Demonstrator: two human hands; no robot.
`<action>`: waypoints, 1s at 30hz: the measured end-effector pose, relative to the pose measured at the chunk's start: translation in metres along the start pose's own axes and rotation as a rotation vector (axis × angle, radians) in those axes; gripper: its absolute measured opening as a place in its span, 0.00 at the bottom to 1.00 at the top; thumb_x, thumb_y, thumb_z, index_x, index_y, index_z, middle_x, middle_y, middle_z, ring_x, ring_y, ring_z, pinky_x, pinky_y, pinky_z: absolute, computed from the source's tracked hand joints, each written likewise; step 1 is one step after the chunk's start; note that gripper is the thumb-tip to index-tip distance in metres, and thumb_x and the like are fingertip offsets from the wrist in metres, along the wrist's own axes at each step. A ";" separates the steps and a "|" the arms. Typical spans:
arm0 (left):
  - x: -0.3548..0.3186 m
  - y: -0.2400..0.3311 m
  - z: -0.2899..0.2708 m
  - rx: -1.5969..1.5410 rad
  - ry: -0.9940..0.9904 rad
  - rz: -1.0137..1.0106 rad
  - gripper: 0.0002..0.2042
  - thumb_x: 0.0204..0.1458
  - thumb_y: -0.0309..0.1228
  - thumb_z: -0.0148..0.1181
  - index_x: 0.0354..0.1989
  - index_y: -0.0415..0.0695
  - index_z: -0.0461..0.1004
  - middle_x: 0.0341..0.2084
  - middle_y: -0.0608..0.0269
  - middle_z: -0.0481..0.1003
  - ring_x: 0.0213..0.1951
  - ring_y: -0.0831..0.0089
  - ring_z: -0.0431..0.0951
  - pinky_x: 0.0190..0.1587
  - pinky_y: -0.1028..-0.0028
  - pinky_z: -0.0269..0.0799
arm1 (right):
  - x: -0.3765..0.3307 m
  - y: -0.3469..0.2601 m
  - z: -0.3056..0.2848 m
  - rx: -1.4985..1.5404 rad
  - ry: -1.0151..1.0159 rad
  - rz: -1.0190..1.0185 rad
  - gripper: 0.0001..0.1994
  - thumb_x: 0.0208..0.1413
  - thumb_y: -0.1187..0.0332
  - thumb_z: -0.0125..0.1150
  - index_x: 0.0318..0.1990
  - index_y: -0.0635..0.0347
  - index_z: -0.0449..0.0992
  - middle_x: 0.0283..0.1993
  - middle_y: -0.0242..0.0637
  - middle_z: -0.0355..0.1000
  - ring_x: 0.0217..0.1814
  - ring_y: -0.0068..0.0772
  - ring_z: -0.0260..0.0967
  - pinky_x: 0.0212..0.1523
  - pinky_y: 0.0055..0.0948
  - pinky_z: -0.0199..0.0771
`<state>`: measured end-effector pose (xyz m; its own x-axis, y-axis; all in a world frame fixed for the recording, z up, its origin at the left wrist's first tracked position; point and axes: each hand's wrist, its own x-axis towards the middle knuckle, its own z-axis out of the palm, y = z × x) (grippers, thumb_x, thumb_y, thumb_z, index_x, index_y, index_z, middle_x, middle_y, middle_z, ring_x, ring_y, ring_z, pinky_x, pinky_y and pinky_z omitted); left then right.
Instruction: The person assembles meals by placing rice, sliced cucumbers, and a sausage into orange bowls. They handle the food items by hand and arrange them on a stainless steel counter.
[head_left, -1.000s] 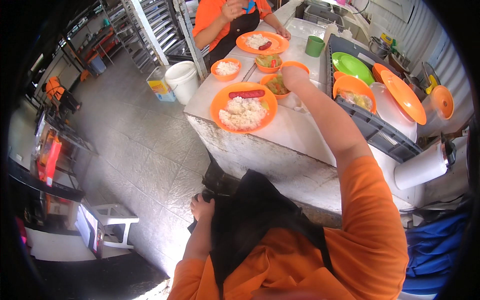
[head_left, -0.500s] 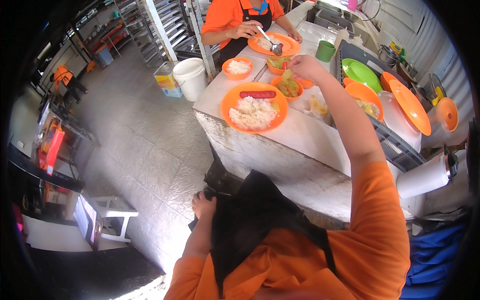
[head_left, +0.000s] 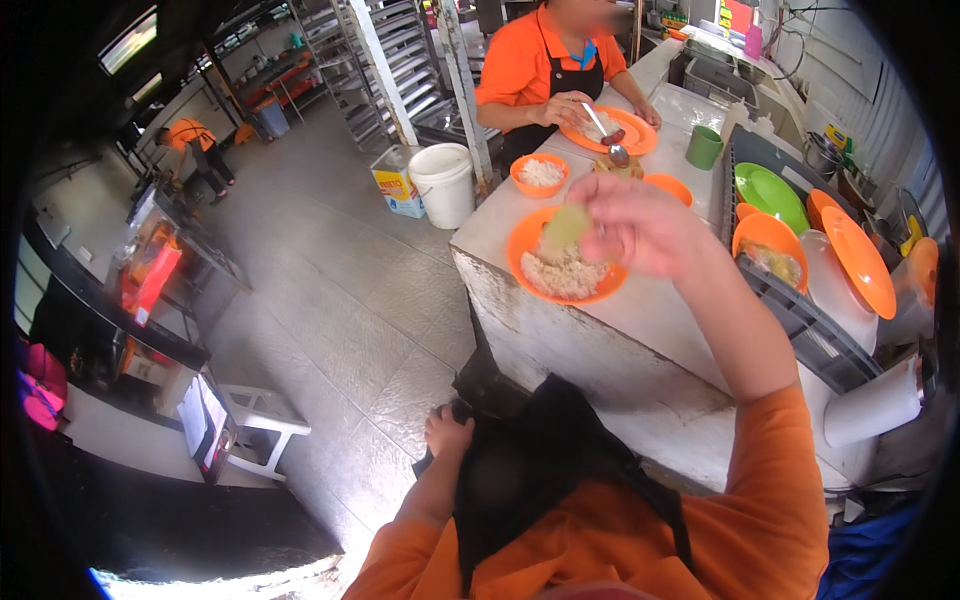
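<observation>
My right hand (head_left: 635,225) is raised over the near side of the counter, pinching a pale green vegetable slice (head_left: 567,227); both are blurred. Below it is an orange plate (head_left: 517,262) of white rice (head_left: 570,277). The hand hides the plate's far right part and most of the bowls behind it. Down at the left of my black apron (head_left: 540,450), my left hand (head_left: 450,432) is closed round something dark that I cannot make out.
Across the counter (head_left: 640,320), a co-worker (head_left: 545,75) holds a spoon (head_left: 612,148) at another orange plate (head_left: 645,140). An orange rice bowl (head_left: 540,175), a green cup (head_left: 704,147) and a grey dish crate (head_left: 800,320) stand around. A white bucket (head_left: 442,185) is on the floor.
My right hand has come back from the salad bowl toward me, carrying the green slice over the near plate. The view has shifted left. My left hand stays by the apron.
</observation>
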<state>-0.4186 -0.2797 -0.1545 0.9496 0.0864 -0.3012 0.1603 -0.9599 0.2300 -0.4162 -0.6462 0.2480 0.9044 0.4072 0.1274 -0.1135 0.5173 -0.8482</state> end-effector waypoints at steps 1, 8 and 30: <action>0.000 0.002 -0.002 0.004 -0.005 0.010 0.36 0.45 0.52 0.62 0.64 0.55 0.61 0.66 0.50 0.55 0.67 0.51 0.54 0.66 0.55 0.54 | -0.007 0.003 0.023 0.044 -0.122 -0.005 0.12 0.59 0.74 0.56 0.49 0.65 0.71 0.46 0.43 0.76 0.43 0.32 0.79 0.45 0.31 0.82; -0.009 0.005 -0.012 -0.022 0.007 0.038 0.35 0.47 0.51 0.62 0.63 0.52 0.62 0.66 0.48 0.55 0.66 0.51 0.56 0.65 0.56 0.55 | -0.052 0.010 0.152 0.037 -0.506 0.299 0.10 0.54 0.77 0.64 0.45 0.65 0.77 0.39 0.38 0.73 0.40 0.26 0.72 0.37 0.22 0.74; -0.005 0.001 -0.004 0.014 0.043 0.041 0.34 0.46 0.50 0.64 0.62 0.52 0.63 0.66 0.49 0.56 0.65 0.48 0.57 0.64 0.52 0.58 | -0.007 -0.055 -0.055 -1.169 0.652 -0.179 0.12 0.59 0.64 0.60 0.46 0.60 0.79 0.37 0.27 0.76 0.32 0.16 0.67 0.31 0.21 0.69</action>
<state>-0.4217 -0.2802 -0.1492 0.9659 0.0582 -0.2522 0.1177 -0.9665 0.2280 -0.3935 -0.7190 0.2649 0.9359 -0.1953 0.2933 0.1444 -0.5468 -0.8247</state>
